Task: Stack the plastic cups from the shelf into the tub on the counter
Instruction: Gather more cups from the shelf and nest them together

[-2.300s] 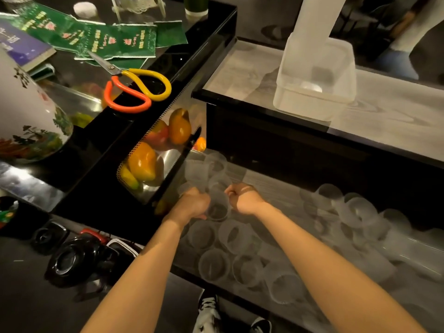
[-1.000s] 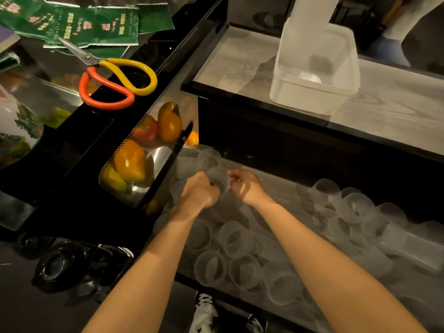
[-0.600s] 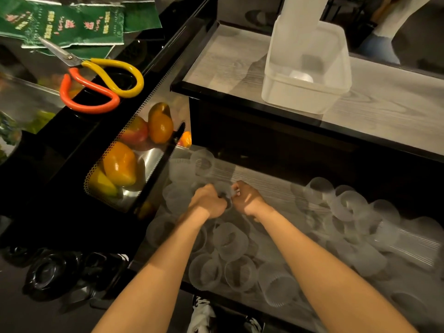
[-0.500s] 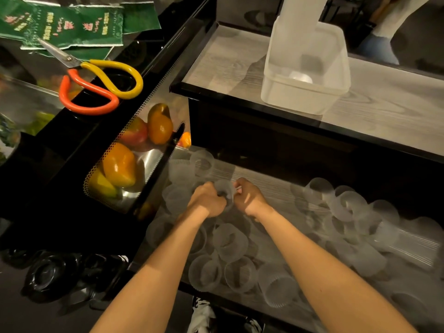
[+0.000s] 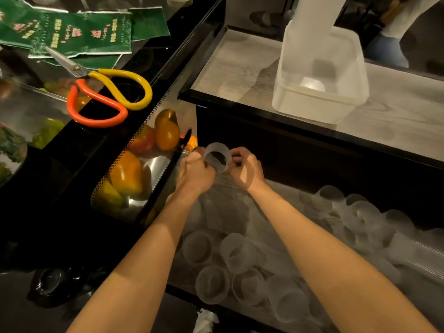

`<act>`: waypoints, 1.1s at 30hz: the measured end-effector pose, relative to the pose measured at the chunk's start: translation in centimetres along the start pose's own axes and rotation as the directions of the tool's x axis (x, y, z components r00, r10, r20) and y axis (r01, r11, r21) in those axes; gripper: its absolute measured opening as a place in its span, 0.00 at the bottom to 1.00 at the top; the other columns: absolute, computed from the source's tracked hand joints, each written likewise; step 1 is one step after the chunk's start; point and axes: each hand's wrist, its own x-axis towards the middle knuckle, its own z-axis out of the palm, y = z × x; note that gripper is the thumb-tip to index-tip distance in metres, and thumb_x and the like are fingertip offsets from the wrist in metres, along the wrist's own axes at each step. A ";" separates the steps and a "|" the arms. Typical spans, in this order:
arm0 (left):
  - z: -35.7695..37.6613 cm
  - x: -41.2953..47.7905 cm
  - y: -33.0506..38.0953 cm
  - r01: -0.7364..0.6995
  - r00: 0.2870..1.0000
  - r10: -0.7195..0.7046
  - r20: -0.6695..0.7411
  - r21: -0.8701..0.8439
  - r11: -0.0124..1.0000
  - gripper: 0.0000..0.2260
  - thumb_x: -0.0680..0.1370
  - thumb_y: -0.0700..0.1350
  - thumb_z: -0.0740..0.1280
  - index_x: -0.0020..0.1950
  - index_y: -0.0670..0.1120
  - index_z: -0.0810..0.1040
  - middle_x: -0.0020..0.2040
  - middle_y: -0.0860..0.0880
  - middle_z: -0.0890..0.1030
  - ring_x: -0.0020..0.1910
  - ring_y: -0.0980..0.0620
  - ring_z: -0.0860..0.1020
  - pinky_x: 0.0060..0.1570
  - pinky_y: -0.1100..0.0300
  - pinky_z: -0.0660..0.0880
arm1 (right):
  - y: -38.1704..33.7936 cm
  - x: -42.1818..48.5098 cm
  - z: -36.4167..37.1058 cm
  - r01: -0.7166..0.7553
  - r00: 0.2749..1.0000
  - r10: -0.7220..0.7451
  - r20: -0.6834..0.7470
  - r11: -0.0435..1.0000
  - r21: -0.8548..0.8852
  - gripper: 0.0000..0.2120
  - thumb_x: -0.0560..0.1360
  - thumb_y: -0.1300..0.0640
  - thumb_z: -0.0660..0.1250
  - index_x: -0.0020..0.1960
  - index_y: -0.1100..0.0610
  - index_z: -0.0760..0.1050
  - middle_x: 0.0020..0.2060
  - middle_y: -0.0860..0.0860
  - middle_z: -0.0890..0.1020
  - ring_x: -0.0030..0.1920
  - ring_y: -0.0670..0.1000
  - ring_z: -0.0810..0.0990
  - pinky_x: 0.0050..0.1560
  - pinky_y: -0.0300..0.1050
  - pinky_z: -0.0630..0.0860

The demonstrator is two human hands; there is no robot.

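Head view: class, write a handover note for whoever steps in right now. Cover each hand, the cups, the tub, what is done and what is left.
Left hand and right hand: both grip one cup between them, held up above the shelf.
Tub: on the counter, with a tall stack standing in it.
Loose cups: many lie on the shelf, near and off to the right.
Done: the stack in the tub is started.
Left: add the held cup to the stack, then clear the shelf.
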 end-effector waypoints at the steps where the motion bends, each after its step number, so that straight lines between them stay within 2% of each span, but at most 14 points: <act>1: -0.1 0.5 -0.3 -0.006 1.000 0.006 0.018 0.010 1.000 0.17 0.78 0.38 0.63 0.67 0.44 0.76 0.59 0.41 0.79 0.54 0.41 0.78 0.46 0.52 0.74 | -0.1 0.1 0.3 -0.008 1.000 0.008 0.020 1.000 0.012 0.14 0.80 0.63 0.67 0.65 0.58 0.76 0.53 0.51 0.81 0.53 0.49 0.80 0.52 0.41 0.77; 3: -0.4 1.2 -0.8 -0.016 0.999 0.015 0.049 0.032 0.999 0.20 0.77 0.37 0.62 0.69 0.46 0.75 0.60 0.41 0.79 0.55 0.40 0.78 0.46 0.51 0.75 | 0.0 0.3 0.9 -0.029 0.997 0.026 0.070 0.999 0.035 0.17 0.81 0.65 0.65 0.69 0.58 0.74 0.58 0.53 0.81 0.56 0.48 0.78 0.58 0.44 0.78; 6: -0.4 2.0 -1.6 -0.049 0.995 0.044 0.087 0.050 0.998 0.17 0.78 0.38 0.62 0.66 0.45 0.76 0.55 0.43 0.80 0.50 0.44 0.78 0.45 0.53 0.74 | 0.4 0.8 1.7 -0.076 0.987 0.065 0.149 0.995 0.067 0.23 0.79 0.67 0.66 0.73 0.58 0.71 0.66 0.55 0.79 0.64 0.51 0.78 0.68 0.53 0.77; 9: 0.0 2.6 -2.3 -0.054 0.992 0.043 0.120 0.092 0.994 0.17 0.77 0.37 0.63 0.65 0.45 0.77 0.53 0.43 0.81 0.49 0.44 0.78 0.44 0.53 0.74 | 1.1 1.2 2.3 -0.116 0.972 0.108 0.208 0.993 0.024 0.28 0.78 0.65 0.70 0.76 0.57 0.68 0.70 0.55 0.76 0.70 0.55 0.75 0.70 0.56 0.75; 12: 0.6 2.9 -2.4 -0.020 0.985 -0.010 0.174 0.171 0.985 0.17 0.77 0.37 0.64 0.66 0.44 0.77 0.51 0.45 0.78 0.48 0.45 0.77 0.45 0.52 0.76 | 2.0 1.5 2.6 -0.138 0.963 0.140 0.230 0.990 -0.026 0.28 0.78 0.63 0.70 0.76 0.57 0.68 0.66 0.55 0.79 0.66 0.56 0.79 0.66 0.54 0.78; 16: 1.4 2.8 -2.8 -0.041 0.973 -0.011 0.229 0.221 0.974 0.16 0.77 0.37 0.66 0.63 0.45 0.80 0.56 0.45 0.82 0.54 0.42 0.81 0.52 0.49 0.80 | 3.3 1.3 2.4 -0.184 0.954 0.197 0.225 0.980 -0.077 0.23 0.78 0.64 0.69 0.72 0.57 0.69 0.55 0.53 0.82 0.55 0.54 0.82 0.50 0.45 0.80; 18: 1.7 2.8 -2.8 -0.054 0.979 0.004 0.206 0.238 0.970 0.15 0.76 0.37 0.68 0.62 0.47 0.82 0.56 0.45 0.83 0.55 0.42 0.82 0.53 0.50 0.81 | 3.9 1.1 2.4 -0.161 0.959 0.185 0.214 0.979 -0.123 0.18 0.77 0.64 0.69 0.66 0.57 0.72 0.49 0.51 0.81 0.53 0.53 0.81 0.47 0.41 0.76; 21: 1.9 3.0 -2.9 -0.050 0.985 0.002 0.171 0.281 0.958 0.14 0.76 0.35 0.70 0.60 0.46 0.81 0.55 0.44 0.83 0.53 0.43 0.82 0.51 0.51 0.81 | 4.5 0.9 2.4 -0.173 0.956 0.211 0.204 0.967 -0.189 0.12 0.77 0.64 0.68 0.57 0.54 0.73 0.47 0.49 0.79 0.52 0.52 0.80 0.51 0.44 0.74; 25: 1.5 2.9 -2.7 -0.038 0.997 0.017 0.074 0.307 0.951 0.11 0.77 0.33 0.67 0.57 0.43 0.82 0.53 0.43 0.83 0.52 0.42 0.82 0.51 0.50 0.80 | 4.8 0.2 2.6 -0.200 0.948 0.244 0.204 0.956 -0.217 0.20 0.78 0.63 0.67 0.70 0.57 0.73 0.57 0.54 0.82 0.60 0.55 0.81 0.59 0.45 0.77; 28: 1.0 3.1 -2.5 -0.013 0.999 0.022 -0.029 0.282 0.959 0.09 0.77 0.35 0.66 0.52 0.45 0.81 0.48 0.44 0.82 0.48 0.40 0.81 0.44 0.51 0.77 | 4.7 0.0 2.2 -0.182 0.963 0.217 0.161 0.961 -0.208 0.17 0.79 0.64 0.66 0.68 0.58 0.74 0.48 0.50 0.79 0.50 0.49 0.79 0.48 0.40 0.73; 30: 0.7 3.0 -2.3 -0.024 0.994 0.050 -0.098 0.245 0.969 0.06 0.76 0.37 0.67 0.48 0.47 0.80 0.40 0.50 0.78 0.41 0.45 0.78 0.37 0.56 0.72 | 4.8 0.2 1.8 -0.174 0.973 0.196 0.122 0.969 -0.174 0.15 0.79 0.65 0.65 0.65 0.58 0.75 0.41 0.45 0.76 0.42 0.44 0.75 0.40 0.35 0.69; 31: 0.5 2.8 -2.1 -0.038 0.988 0.068 -0.137 0.208 0.977 0.06 0.76 0.37 0.68 0.47 0.48 0.79 0.36 0.53 0.75 0.37 0.48 0.76 0.34 0.61 0.69 | 4.8 0.3 1.7 -0.173 0.977 0.189 0.102 0.974 -0.144 0.13 0.79 0.65 0.66 0.63 0.57 0.75 0.40 0.44 0.75 0.41 0.43 0.75 0.38 0.34 0.68; 33: 0.0 2.6 -1.6 -0.073 0.973 0.087 -0.213 0.069 0.995 0.08 0.75 0.35 0.69 0.46 0.49 0.79 0.35 0.57 0.74 0.34 0.54 0.76 0.29 0.70 0.66 | 4.5 0.4 1.4 -0.171 0.983 0.176 0.061 0.982 -0.082 0.11 0.78 0.64 0.68 0.57 0.53 0.75 0.42 0.44 0.76 0.45 0.46 0.78 0.42 0.35 0.73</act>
